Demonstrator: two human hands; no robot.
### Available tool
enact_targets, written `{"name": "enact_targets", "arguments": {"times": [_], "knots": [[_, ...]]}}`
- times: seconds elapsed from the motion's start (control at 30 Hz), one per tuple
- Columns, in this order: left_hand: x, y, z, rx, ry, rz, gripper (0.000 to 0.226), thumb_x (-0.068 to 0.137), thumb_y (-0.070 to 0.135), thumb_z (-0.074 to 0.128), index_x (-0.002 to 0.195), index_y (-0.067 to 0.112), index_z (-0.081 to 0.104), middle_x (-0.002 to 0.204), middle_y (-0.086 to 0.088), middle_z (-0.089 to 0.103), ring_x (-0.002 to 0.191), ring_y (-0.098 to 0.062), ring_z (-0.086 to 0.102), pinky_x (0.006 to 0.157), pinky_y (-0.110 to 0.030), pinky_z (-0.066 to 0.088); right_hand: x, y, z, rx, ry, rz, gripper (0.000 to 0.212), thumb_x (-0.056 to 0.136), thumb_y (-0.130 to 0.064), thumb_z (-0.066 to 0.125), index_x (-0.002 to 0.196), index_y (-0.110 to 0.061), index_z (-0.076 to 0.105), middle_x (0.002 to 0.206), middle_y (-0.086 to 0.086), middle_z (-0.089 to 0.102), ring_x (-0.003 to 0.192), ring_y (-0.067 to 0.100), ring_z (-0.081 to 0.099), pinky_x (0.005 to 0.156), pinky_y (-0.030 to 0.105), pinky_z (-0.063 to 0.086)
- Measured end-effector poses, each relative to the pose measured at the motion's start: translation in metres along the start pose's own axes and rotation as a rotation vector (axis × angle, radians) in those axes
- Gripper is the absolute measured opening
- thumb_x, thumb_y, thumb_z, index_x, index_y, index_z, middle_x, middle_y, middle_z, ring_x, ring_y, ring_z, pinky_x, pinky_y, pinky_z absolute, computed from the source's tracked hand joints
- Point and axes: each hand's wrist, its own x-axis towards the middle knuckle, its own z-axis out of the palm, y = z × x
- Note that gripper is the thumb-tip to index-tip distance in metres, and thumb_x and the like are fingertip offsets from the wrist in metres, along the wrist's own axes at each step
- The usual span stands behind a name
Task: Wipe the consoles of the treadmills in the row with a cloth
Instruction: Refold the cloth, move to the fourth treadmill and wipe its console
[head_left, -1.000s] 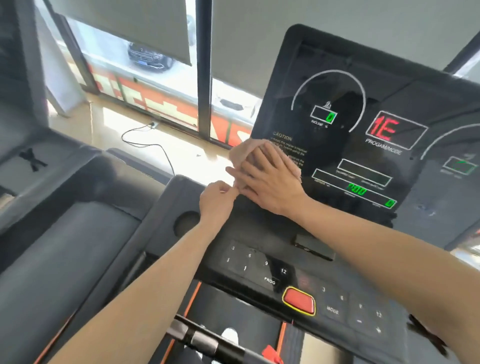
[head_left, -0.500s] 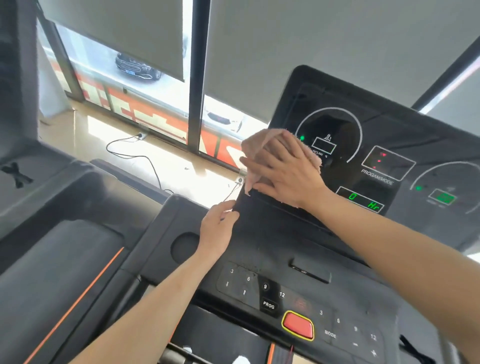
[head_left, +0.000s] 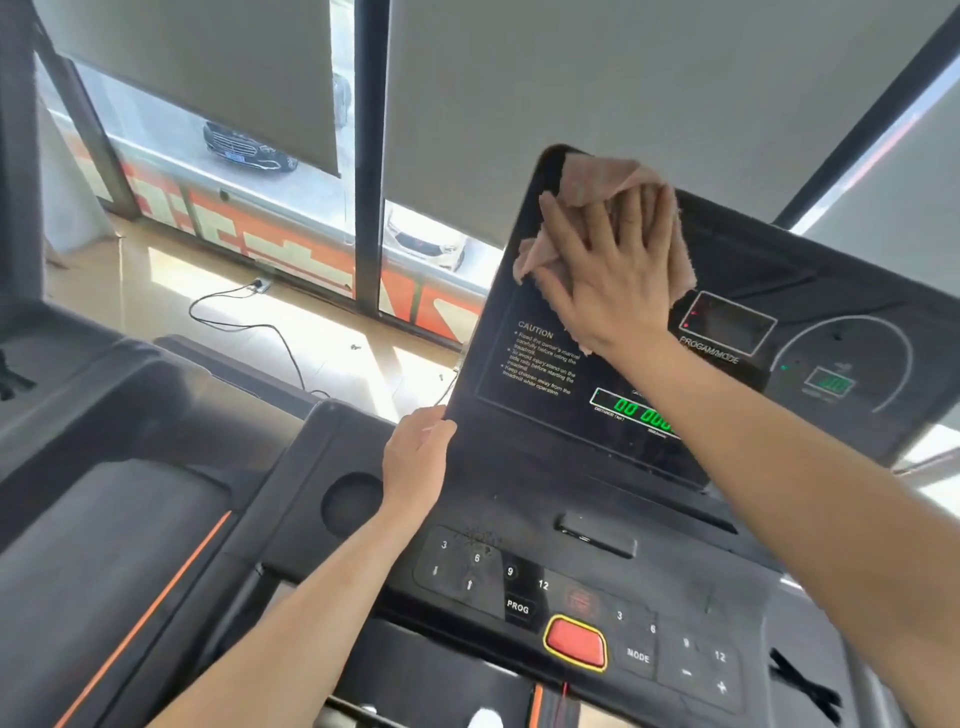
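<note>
A black treadmill console (head_left: 540, 364) with green digits and a caution text fills the right half of the view. A pink cloth (head_left: 597, 179) lies against its upper left corner. My right hand (head_left: 608, 265) presses flat on the cloth, fingers spread and pointing up. My left hand (head_left: 415, 457) grips the console's lower left edge, thumb on the front. Below the screen lies the keypad panel (head_left: 519, 582) with number keys and a red stop button (head_left: 574, 642).
A neighbouring treadmill (head_left: 104, 545) with an orange stripe stands to the left. A cup-holder recess (head_left: 350, 501) sits beside my left wrist. Beyond the console are a window with grey blinds (head_left: 208, 78), a dark pillar (head_left: 369, 156) and a cable (head_left: 244, 322) on the floor.
My right hand has slid the cloth up the screen from its lower left area to the upper left corner. The left hand has stayed at the console's lower left edge. The display readouts changed.
</note>
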Motion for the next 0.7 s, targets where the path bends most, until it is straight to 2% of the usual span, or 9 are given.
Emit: {"name": "enact_targets", "arguments": {"times": [0.13, 0.27, 0.37, 0.5, 0.6, 0.7], "knots": [[-0.003, 0.0, 0.003, 0.027, 0.019, 0.029, 0.025, 0.096, 0.025, 0.055, 0.117, 0.028, 0.067, 0.122, 0.006, 0.064, 0.113, -0.013, 0.058, 0.095, -0.03, 0.039, -0.054, -0.025, 0.027, -0.007, -0.063, -0.095, 0.066, 0.103, -0.063, 0.029, 0.161, -0.034, 0.022, 0.159, 0.008, 0.04, 0.147, 0.045, 0.029, 0.124, 0.063, -0.002], [-0.005, -0.007, 0.007, 0.065, 0.026, 0.066, 0.03, 0.096, 0.024, 0.059, 0.125, 0.028, 0.065, 0.122, 0.005, 0.062, 0.115, -0.014, 0.059, 0.101, -0.037, 0.046, -0.106, -0.052, 0.058, 0.024, -0.187, -0.266, 0.065, 0.103, -0.061, 0.034, 0.161, -0.035, 0.021, 0.158, -0.001, 0.041, 0.145, 0.037, 0.028, 0.124, 0.06, -0.008], [-0.01, -0.008, 0.012, 0.105, 0.016, 0.097, 0.037, 0.095, 0.025, 0.06, 0.132, 0.026, 0.059, 0.127, 0.007, 0.056, 0.117, -0.012, 0.055, 0.102, -0.034, 0.044, -0.122, -0.054, 0.069, 0.03, -0.217, -0.363, 0.062, 0.105, -0.056, 0.034, 0.161, -0.035, 0.022, 0.158, -0.005, 0.043, 0.146, 0.035, 0.029, 0.126, 0.059, -0.003], [-0.016, -0.007, 0.022, 0.27, 0.065, 0.172, 0.052, 0.094, 0.025, 0.063, 0.144, 0.02, 0.051, 0.14, -0.001, 0.052, 0.132, -0.02, 0.046, 0.111, -0.042, 0.041, -0.118, -0.033, 0.07, -0.031, -0.221, -0.494, 0.06, 0.106, -0.056, 0.027, 0.16, -0.029, 0.026, 0.162, 0.001, 0.038, 0.155, 0.033, 0.02, 0.127, 0.056, 0.002], [-0.016, -0.005, 0.028, 0.37, 0.065, 0.237, 0.071, 0.089, 0.029, 0.07, 0.153, 0.019, 0.04, 0.152, -0.005, 0.045, 0.143, -0.024, 0.038, 0.118, -0.047, 0.036, -0.107, -0.011, 0.062, -0.04, -0.178, -0.437, 0.062, 0.105, -0.058, 0.03, 0.157, -0.026, 0.034, 0.159, 0.004, 0.043, 0.154, 0.033, 0.023, 0.128, 0.054, 0.003], [-0.02, 0.0, 0.037, 0.429, 0.054, 0.212, 0.099, 0.081, 0.045, 0.079, 0.159, 0.018, 0.024, 0.16, -0.005, 0.032, 0.15, -0.024, 0.028, 0.121, -0.049, 0.034, -0.087, 0.017, 0.042, -0.05, -0.111, -0.284, 0.064, 0.103, -0.061, 0.034, 0.158, -0.029, 0.032, 0.156, 0.006, 0.046, 0.15, 0.037, 0.028, 0.127, 0.056, 0.003]]}}
